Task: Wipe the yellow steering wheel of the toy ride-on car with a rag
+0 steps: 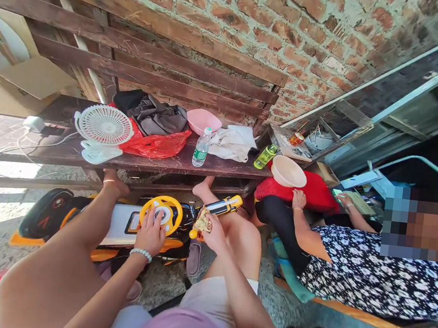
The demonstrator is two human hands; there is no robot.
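My left hand [151, 233] lies on the yellow steering wheel [178, 213] of a toy ride-on car [119, 224], with its fingers spread across the hub. A pale beaded bracelet circles that wrist. In my right hand [215, 232], the fingers close round a crumpled beige-and-brown thing [204, 220], whose kind I cannot make out. Just below it is a small yellow knob [193, 233] on the car. A yellow-and-black bar [224, 205] slants up to the right behind that hand. The car stands between my bare legs.
The dark wooden bench [152, 163] bears a white fan [103, 125], a red plastic bag [156, 144], a water bottle [202, 147], a pink basin [203, 120] and a green bottle [265, 156]. At right a person [368, 268] sits beside a pale bowl [289, 171] on red cloth.
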